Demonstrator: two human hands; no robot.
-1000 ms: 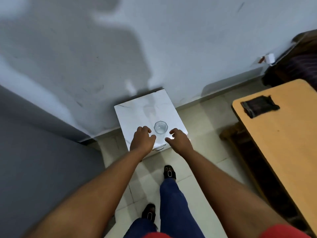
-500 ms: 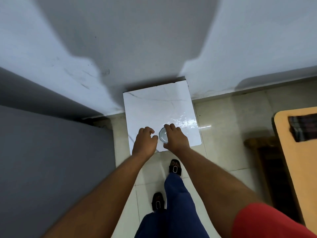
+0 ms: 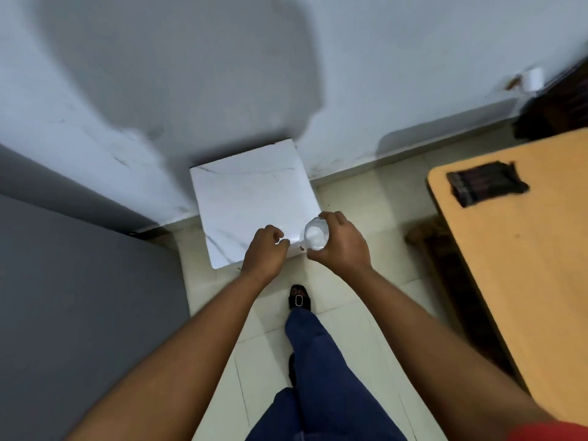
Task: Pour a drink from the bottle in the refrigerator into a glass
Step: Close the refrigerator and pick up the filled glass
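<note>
The right hand (image 3: 342, 246) wraps the empty glass (image 3: 315, 237) by its wall over the white stand's (image 3: 245, 198) near corner, left hand (image 3: 265, 253) loosely curled, empty; light, slick, breakable.

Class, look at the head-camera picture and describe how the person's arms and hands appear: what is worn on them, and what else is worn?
Both forearms are bare from above the elbow down. The left hand and right hand wear no gloves; no rings, watch or bands show. A red sleeve edge shows at the right upper arm. Below are dark blue trousers and a black buckled sandal.
</note>
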